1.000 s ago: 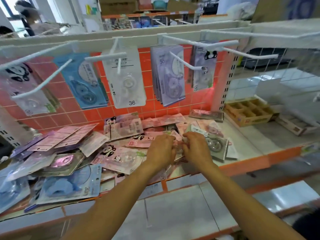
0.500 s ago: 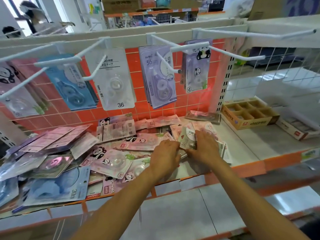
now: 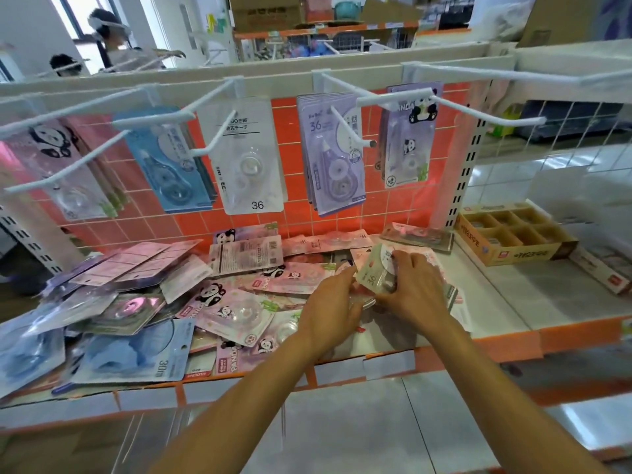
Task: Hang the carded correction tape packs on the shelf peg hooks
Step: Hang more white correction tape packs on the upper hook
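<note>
Overlapping pile [image 3: 136, 302]: pulling one out may drag neighbours off the shelf [image 3: 496, 302] front.
Left hand [image 3: 328, 309]: fingers reach the pack [image 3: 373, 270] at its left edge; pinching or not, I cannot tell.
Pack: one, just above the pile's right part; may slip, or its hole may miss the peg.
Right hand [image 3: 415, 289]: fingers curled round the pack.
Hooks [image 3: 478, 110]: five carry packs; two at right look bare.
Pile count: too overlapped to count.
Box [image 3: 506, 253]: one.

2 hands [image 3: 330, 313] [image 3: 415, 289] — 1 cardboard box [image 3: 519, 249].
</note>
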A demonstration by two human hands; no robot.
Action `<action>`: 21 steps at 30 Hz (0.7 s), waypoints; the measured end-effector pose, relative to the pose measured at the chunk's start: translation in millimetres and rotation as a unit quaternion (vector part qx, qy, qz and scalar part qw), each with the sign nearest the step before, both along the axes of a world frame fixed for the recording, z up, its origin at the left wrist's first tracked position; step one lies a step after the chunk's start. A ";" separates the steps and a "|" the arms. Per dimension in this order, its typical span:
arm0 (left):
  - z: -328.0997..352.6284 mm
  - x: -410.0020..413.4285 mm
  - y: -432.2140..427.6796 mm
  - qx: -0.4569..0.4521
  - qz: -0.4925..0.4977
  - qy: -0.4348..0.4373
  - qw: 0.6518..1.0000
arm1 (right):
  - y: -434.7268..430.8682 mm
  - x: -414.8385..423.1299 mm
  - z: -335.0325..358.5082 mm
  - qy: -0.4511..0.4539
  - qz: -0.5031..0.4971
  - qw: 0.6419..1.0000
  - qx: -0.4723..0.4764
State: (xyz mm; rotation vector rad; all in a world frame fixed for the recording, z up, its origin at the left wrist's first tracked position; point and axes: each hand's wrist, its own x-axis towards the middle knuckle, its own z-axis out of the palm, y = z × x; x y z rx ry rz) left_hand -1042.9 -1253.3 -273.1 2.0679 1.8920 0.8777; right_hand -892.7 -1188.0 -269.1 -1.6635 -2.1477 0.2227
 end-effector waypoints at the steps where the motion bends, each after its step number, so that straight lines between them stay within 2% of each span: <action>1: 0.9 -1.6 -1.4 -0.004 0.001 -0.011 1.000 | -1.4 -1.4 3.7 0.006 -0.002 1.000 0.010; 5: 1.8 -8.2 -8.5 -0.007 0.007 -0.031 0.999 | -4.2 -7.9 17.7 0.063 -0.009 0.997 0.040; 8: 4.9 -10.9 -16.8 -0.004 0.002 -0.035 0.999 | -11.7 -21.8 31.2 0.121 -0.008 0.993 0.006; 14: 16.5 -22.2 -40.3 -0.061 -0.028 -0.140 0.988 | -35.3 -66.8 40.2 0.269 0.041 0.960 -0.068; 17: 19.0 -42.5 -54.8 -0.093 -0.003 -0.204 0.975 | -51.2 -94.9 44.7 0.307 0.055 0.946 -0.089; 21: 24.8 -83.0 -81.4 -0.086 0.021 -0.266 0.960 | -73.0 -139.4 47.4 0.345 0.086 0.930 -0.097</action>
